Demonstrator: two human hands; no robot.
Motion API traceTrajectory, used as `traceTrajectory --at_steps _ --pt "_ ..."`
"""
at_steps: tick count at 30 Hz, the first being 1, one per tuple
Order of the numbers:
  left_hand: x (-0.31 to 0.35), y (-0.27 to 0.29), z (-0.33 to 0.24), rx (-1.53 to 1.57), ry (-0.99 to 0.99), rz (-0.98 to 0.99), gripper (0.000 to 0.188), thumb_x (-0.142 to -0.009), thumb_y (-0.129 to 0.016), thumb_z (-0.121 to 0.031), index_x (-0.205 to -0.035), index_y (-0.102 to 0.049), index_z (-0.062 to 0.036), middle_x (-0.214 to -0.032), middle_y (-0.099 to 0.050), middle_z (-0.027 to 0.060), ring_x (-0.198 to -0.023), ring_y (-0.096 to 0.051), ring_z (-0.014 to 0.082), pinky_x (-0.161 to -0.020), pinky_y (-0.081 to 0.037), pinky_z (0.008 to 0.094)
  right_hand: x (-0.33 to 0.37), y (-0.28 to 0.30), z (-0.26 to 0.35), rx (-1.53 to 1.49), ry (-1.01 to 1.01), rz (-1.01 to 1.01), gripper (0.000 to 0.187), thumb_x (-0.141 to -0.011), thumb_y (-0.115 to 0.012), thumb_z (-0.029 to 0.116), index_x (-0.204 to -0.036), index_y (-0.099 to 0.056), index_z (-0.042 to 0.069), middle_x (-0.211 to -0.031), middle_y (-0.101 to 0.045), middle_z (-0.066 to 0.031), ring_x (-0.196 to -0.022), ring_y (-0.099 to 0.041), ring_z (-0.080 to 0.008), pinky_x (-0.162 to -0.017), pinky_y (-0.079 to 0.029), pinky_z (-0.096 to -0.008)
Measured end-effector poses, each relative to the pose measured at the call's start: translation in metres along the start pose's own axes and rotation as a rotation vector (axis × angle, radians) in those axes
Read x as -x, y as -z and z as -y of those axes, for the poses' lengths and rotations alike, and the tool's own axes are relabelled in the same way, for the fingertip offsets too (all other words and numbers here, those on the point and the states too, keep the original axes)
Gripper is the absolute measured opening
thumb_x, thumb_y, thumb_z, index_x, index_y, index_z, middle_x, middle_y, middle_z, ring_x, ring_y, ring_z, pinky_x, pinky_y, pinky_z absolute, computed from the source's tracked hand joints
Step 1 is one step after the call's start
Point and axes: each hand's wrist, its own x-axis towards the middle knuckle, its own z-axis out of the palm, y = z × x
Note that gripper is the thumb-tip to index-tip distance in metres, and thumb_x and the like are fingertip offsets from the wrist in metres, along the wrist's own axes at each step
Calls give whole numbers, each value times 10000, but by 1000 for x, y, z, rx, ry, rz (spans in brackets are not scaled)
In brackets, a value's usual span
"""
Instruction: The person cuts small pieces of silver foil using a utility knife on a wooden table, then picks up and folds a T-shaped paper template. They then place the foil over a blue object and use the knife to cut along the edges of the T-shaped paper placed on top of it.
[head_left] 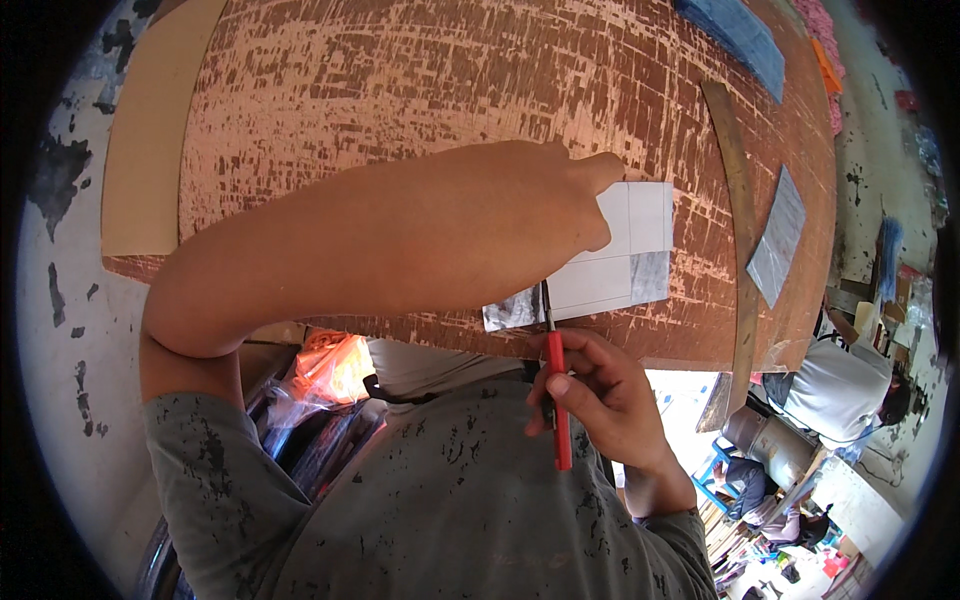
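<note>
My left forearm reaches across the table from the left. My left hand (570, 200) rests on a white sheet with thin ruled lines (590, 287); one digit sticks out to the right, most of the others are hidden, and I see nothing held. Shiny grey patches of material (650, 277) show at the sheet's right and near left corners. My right hand (605, 400), at the table's near edge, is closed around a red-handled tool (557, 400), thumb on top. Its thin dark metal tip meets the sheet's near edge; whether it is a knife or scissors is unclear.
The worn brown table (420, 90) carries a tan board (155, 130) at left, a long ruler-like strip (738, 220) and a grey-blue piece (777, 235) at right, and blue material (735, 40) far right. An orange plastic bag (330, 365) lies below; people sit at lower right.
</note>
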Motion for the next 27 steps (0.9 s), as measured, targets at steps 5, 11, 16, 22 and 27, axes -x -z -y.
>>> traceTrajectory --at_steps 5,11,16,22,27 --pt "1 -3 1 11 9 -5 315 -963 -567 -126 -1198 -705 32 -1119 -610 169 -1026 -644 346 -870 -520 423 -1 -1 3 5 -11 -6 416 -1094 -617 176 -1426 -500 -44 -1011 -718 -167 -852 -751 -250 -742 -647 -383" --pt "1 -3 1 17 0 -13 320 -970 -562 -141 -1206 -696 28 -1122 -615 172 -1031 -644 350 -877 -519 427 -2 -1 3 2 -17 -17 405 -1096 -609 177 -1416 -505 -49 -995 -717 -162 -819 -744 -235 -723 -647 -370" --pt "2 -3 -1 15 -1 -17 325 -975 -558 -154 -1213 -690 24 -1125 -619 175 -1035 -644 354 -883 -518 430 -2 -1 7 -33 -29 -26 405 -1097 -621 177 -1420 -527 -48 -983 -714 -138 -798 -740 -207 -698 -632 -340" --pt "4 -4 -3 19 6 -24 331 -982 -553 -170 -1220 -681 20 -1129 -623 179 -1039 -644 358 -891 -516 434 0 -3 7 -50 -50 -44 419 -1095 -638 179 -1434 -534 -44 -970 -714 -122 -786 -745 -194 -684 -618 -322" --pt "3 -4 -2 28 5 -26 336 -987 -548 -183 -1227 -674 16 -1132 -627 182 -1043 -644 361 -897 -515 437 3 0 5 -67 -68 -50 428 -1093 -646 189 -1436 -535 -41 -955 -718 -119 -764 -746 -193 -684 -604 -311"
